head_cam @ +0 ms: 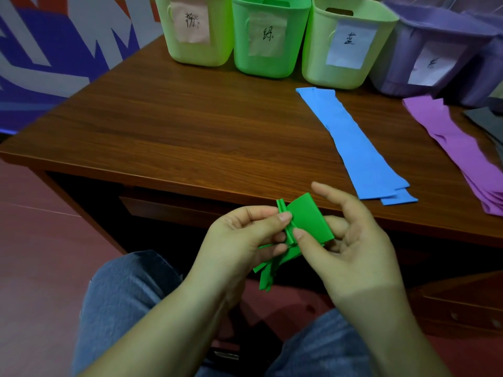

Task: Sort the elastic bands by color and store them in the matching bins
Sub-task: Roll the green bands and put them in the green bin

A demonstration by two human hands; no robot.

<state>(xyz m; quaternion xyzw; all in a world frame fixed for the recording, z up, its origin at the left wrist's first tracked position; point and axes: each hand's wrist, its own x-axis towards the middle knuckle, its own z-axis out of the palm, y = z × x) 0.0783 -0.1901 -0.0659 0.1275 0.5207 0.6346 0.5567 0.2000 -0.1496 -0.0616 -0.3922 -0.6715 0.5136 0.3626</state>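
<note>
Hands | left hand [239,235] and right hand [337,235] both pinch folded green band [309,220] above lap, before table [190,126] edge | keep folds pinched tight, then drop into green bin [268,53].

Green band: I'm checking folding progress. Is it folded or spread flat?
Folded. The green band is doubled into a compact packet pinched between the left hand and right hand, loose ends hanging below.

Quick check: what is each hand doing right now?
Left hand: pinches the folded green band.
Right hand: holds the same green band, thumb on its face.
</note>
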